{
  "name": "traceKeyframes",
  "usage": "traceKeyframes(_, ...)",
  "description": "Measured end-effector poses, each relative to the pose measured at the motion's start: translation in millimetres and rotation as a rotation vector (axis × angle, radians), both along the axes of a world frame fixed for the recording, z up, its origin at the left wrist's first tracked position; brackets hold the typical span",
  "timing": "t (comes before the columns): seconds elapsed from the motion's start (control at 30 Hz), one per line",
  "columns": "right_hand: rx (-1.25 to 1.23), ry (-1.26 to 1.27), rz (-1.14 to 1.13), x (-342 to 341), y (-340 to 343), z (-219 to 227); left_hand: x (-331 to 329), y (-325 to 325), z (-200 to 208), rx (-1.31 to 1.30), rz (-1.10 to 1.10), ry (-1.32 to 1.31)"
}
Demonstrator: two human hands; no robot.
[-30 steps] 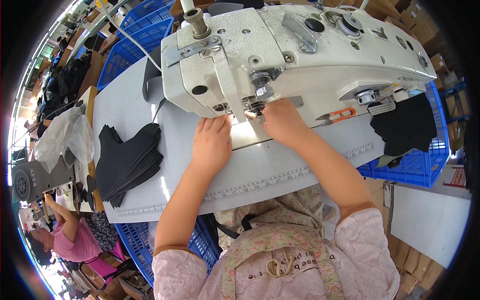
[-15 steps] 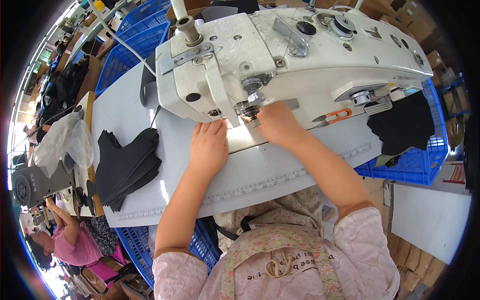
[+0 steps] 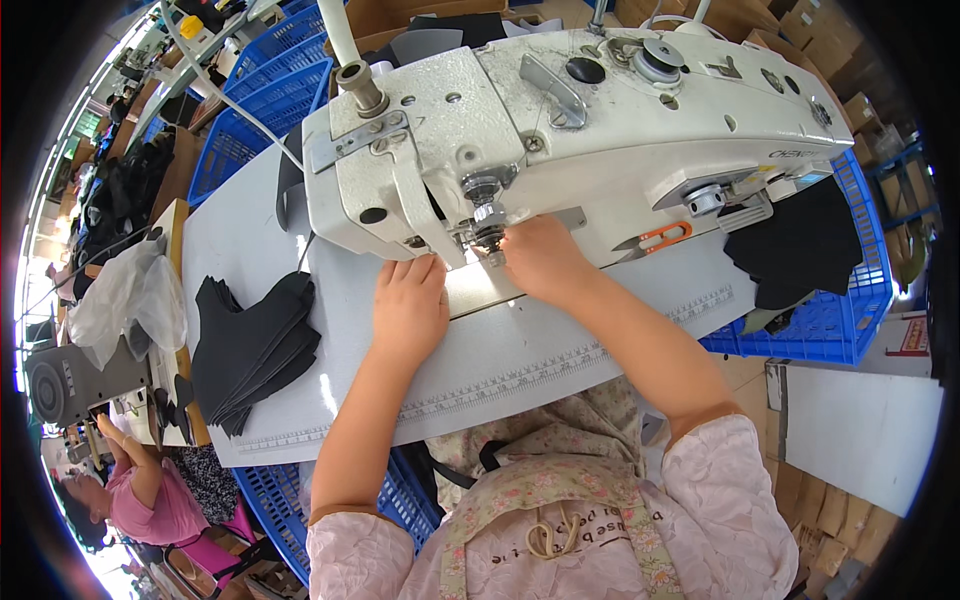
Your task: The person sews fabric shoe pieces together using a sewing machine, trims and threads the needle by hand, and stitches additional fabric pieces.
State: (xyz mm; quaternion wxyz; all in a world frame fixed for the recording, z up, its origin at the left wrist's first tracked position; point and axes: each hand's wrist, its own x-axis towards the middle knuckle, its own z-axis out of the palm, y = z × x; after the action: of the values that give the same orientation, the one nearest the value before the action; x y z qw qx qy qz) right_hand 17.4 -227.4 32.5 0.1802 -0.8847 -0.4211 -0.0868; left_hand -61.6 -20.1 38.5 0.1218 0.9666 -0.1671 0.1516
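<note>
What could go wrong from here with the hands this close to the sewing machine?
The right hand is close beside the needle end of the sewing machine, fingertips partly hidden, so a finger might get pinched or pricked.
The orange-handled thread snips lie with blades toward that hand; a slip could nick it.
The fanned stack of black cut pieces might slide if bumped.

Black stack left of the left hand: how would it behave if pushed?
The black stack would probably fan apart: its edges lie staggered. Its layers look thin, so likely bendable. Lying low on the table, it seems apt to slide, not tip.
</note>
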Motion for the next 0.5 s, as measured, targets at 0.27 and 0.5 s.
traceKeyframes(0.27,-0.02,0.05,-0.005,-2.0,-0.1,5.5,0.0,1.6,-3.2,-0.019,-0.007,-0.007)
traceKeyframes(0.5,0.138,-0.077,0.01,-0.1,-0.8,1.1,0.6,1.0,-0.7,-0.066,-0.014,-0.036)
